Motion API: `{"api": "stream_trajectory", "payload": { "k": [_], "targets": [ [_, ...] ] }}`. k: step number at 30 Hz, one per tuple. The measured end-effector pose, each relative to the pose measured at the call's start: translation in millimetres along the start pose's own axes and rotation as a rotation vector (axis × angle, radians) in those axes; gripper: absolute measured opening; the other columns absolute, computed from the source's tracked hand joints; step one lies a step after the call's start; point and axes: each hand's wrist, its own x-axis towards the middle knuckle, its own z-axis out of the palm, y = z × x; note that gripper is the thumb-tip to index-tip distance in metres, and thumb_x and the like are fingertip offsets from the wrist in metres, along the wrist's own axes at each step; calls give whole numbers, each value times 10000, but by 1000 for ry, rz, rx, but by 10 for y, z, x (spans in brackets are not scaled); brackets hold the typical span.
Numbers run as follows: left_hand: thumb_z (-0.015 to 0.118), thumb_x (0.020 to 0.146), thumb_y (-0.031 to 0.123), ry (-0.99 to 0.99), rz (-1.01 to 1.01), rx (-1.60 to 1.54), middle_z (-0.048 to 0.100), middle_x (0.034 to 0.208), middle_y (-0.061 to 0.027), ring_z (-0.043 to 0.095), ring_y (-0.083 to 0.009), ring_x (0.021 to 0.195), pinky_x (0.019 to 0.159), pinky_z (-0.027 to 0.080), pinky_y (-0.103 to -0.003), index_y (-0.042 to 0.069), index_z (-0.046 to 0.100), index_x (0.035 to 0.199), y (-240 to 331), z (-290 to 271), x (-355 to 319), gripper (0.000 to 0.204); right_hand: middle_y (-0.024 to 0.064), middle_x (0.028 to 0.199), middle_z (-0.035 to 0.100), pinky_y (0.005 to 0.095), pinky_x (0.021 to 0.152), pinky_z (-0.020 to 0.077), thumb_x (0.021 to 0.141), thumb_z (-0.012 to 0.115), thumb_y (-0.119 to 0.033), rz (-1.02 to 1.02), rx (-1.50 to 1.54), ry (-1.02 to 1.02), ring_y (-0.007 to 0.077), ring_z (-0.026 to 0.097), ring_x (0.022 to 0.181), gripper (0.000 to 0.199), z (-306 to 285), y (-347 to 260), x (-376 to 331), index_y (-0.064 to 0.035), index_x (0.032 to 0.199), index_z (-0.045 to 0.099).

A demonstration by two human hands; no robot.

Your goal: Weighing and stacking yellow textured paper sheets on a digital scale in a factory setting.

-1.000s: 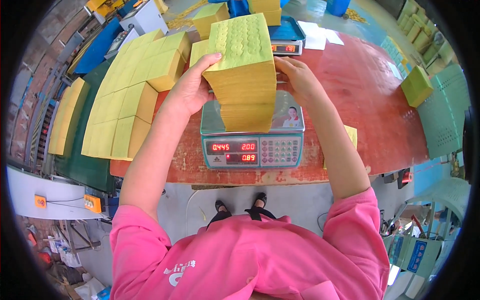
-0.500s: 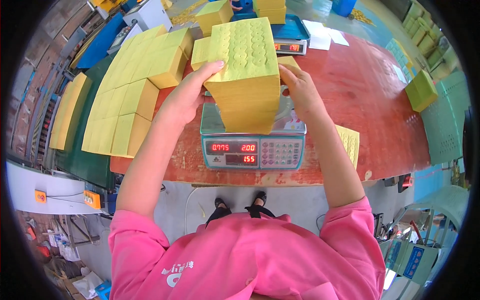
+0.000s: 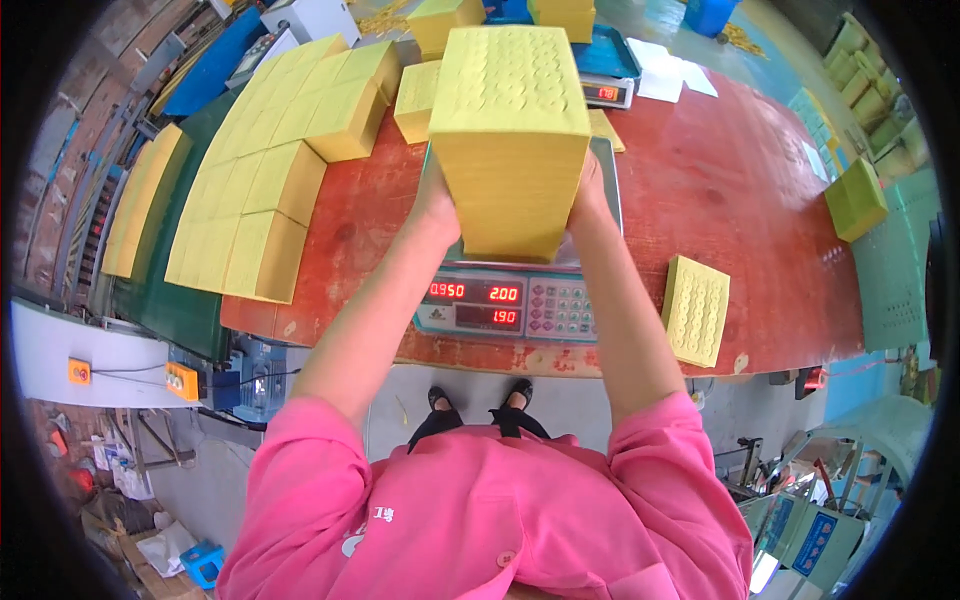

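Note:
A tall stack of yellow paper point(image 3: 515, 185) with rows of embossed round shapes on top stands on the metal pan of a teal-rimmed digital scale point(image 3: 510, 305). My left hand point(image 3: 437, 208) presses against the stack's left side. On the opposite side, my right hand point(image 3: 590, 195) holds it low down, so the stack sits between both palms. Most of my fingers are hidden behind and beside the paper. Red digits glow on the scale's display, next to a keypad partly covered by my right forearm.
A smaller pile of embossed yellow paper point(image 3: 697, 312) lies right of the scale on the red table point(image 3: 720, 180). Many yellow blocks point(image 3: 265, 170) stand in rows at left. Behind are a yellow block point(image 3: 416, 103) and a second scale point(image 3: 607, 90). White papers point(image 3: 660, 75) lie farther back.
Both hands have slid from the stack's upper edges down along its sides. The stack's sheets look straighter and more even. The scale's digits have changed.

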Motion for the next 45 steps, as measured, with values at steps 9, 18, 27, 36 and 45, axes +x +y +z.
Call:
{"api": "stream_trajectory", "payload": {
  "k": [9,18,27,36,45],
  "targets": [
    [478,965,540,143,-91,-218,496,1385,-110,465,-215,1280,1053,392,-386,39,414,1416,-9,-93,44,677,139,1452,453,363,1081,329,1011,347,-536,-111,-208,-20,246,447,1316,661,-220,-85,71,-56,1461,399],
    [370,986,525,568,-57,-170,400,1454,-221,354,-323,1377,1122,279,-504,-42,358,1418,479,-1182,-1406,713,205,1379,504,407,1036,383,1050,285,-422,-117,37,117,303,497,1265,579,-830,-247,-1496,17,1408,412],
    [386,1007,413,511,-19,-166,404,1434,-251,389,-327,1350,1119,311,-495,-78,351,1390,354,-917,-1373,624,184,1235,602,389,956,436,1052,312,-364,-49,57,140,272,576,1131,529,-803,-178,-1634,53,1332,475],
    [433,991,428,397,-72,-142,470,1357,-218,450,-291,1272,1066,361,-455,-53,427,1322,336,-989,-1114,584,160,1144,634,373,914,455,1043,341,-344,-43,47,197,243,602,1056,490,-783,-9,-1754,56,1250,534],
    [437,996,400,252,-53,-85,572,1268,-197,516,-280,1210,1022,405,-426,-36,545,1201,430,-948,-798,493,151,1088,652,357,877,475,1029,378,-316,-82,31,255,234,621,1001,456,-657,121,-1686,60,1225,546]
  ]
}}
